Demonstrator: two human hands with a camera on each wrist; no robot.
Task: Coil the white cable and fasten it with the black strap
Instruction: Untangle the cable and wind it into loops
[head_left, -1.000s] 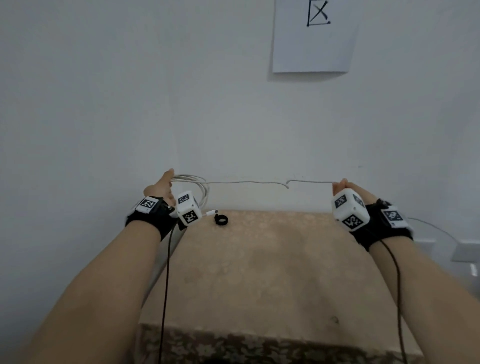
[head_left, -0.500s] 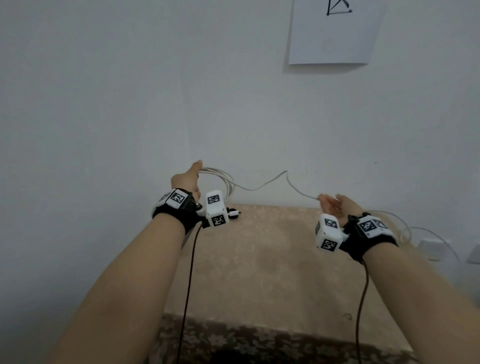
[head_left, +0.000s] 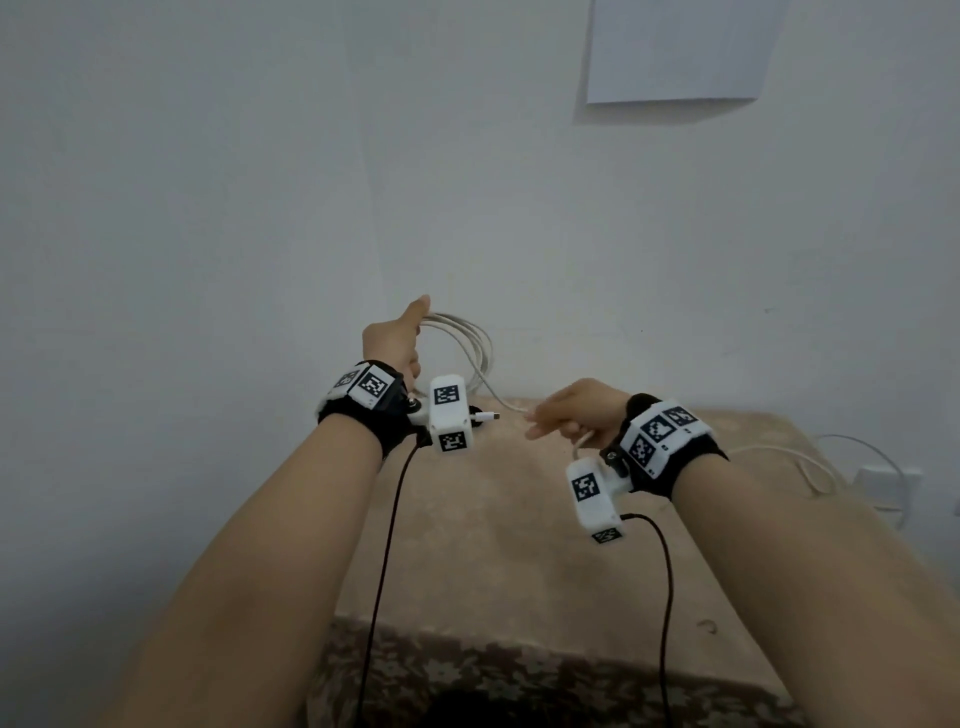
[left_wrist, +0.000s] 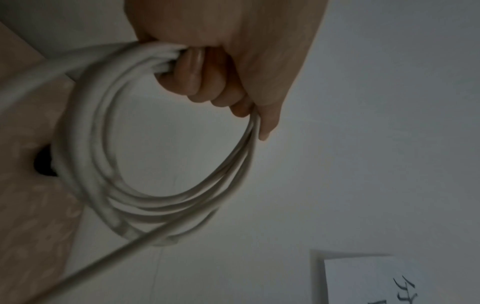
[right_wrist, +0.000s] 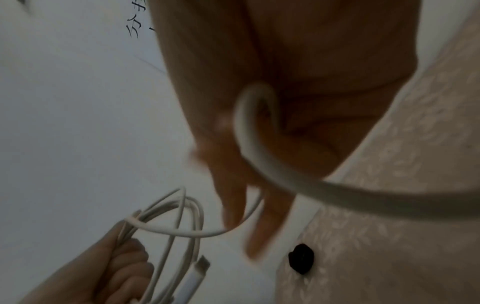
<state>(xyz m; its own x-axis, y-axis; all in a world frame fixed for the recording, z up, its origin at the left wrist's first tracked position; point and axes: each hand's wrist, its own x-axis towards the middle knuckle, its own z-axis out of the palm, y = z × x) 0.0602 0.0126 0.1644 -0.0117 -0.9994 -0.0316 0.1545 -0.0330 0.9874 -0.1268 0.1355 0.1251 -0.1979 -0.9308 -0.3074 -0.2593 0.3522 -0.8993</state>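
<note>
My left hand (head_left: 410, 332) is raised over the table's far left corner and grips several loops of the white cable (head_left: 470, 353); the left wrist view shows the coil (left_wrist: 155, 195) hanging from curled fingers (left_wrist: 202, 78). A free plug end (head_left: 488, 416) sticks out below the coil. My right hand (head_left: 540, 423) pinches the cable's loose run close to the coil, and the cable (right_wrist: 259, 148) passes through its fingers. The black strap (right_wrist: 301, 258) lies on the table (head_left: 519, 545) as a small ring, also visible under the coil (left_wrist: 44, 162); the head view hides it.
A pale wall stands right behind the table, with a paper sheet (head_left: 675, 52) taped high up. At the right, a wall socket (head_left: 883, 483) has another white lead (head_left: 810, 460) trailing to it. Black wrist-camera wires (head_left: 384, 545) hang over the patterned front edge.
My right hand has travelled left and down toward the left hand, so the cable stretched between them went slack and short. The left hand kept its coil.
</note>
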